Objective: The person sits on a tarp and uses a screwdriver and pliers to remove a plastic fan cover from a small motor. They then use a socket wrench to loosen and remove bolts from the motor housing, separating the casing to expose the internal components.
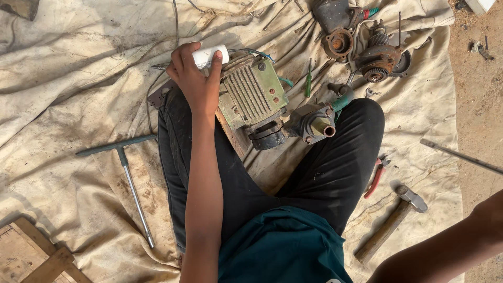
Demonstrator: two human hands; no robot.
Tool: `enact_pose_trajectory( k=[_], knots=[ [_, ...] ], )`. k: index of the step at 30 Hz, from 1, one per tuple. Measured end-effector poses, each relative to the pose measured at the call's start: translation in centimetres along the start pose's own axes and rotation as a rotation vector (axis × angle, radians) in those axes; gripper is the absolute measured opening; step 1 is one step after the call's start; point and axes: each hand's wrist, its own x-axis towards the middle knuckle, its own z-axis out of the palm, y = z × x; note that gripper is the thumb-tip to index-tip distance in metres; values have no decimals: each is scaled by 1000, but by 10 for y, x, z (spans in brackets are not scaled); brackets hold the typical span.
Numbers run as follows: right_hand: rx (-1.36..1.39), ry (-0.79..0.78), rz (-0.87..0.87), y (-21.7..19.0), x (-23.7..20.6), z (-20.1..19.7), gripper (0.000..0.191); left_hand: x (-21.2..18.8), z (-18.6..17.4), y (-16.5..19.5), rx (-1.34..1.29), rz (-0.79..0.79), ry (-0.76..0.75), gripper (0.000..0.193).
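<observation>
Above the green motor housing (251,97), the left hand (195,78) has its fingers (216,65) closed around a white cylinder (210,55). At the lower right edge only the right forearm shows, so I cannot tell the state of that hand. Near it, a hammer (390,222) lies on the dirty cloth (78,94).

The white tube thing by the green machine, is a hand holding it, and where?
Yes. The left hand grips the white cylinder around its left end. The right hand is out of view.

Outdoor repair workshop, ground level. Stained canvas sheet (78,78) spread over bare dirt (479,105) serves as work surface. Scattered on it: T-handle wrench (128,173), hammer (390,222), red-handled pliers (376,175), green screwdriver (308,78), rusty dismantled motor parts (377,55).
</observation>
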Motion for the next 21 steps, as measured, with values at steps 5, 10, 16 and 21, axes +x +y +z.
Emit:
enact_pose_trajectory(
  k=[5,10,16,21],
  knots=[
    [-726,-17,51,60,-51,-3,18,-7,8,-6,312,184,-82,47],
    [-889,-215,342,134,-129,51,10,-3,9,-9,271,77,-95,43],
    [-912,-232,426,142,-186,79,30,0,3,-13,122,-3,0,49],
    [-1132,-190,501,142,-188,109,47,0,9,-28,23,25,-46,34]
  ],
)
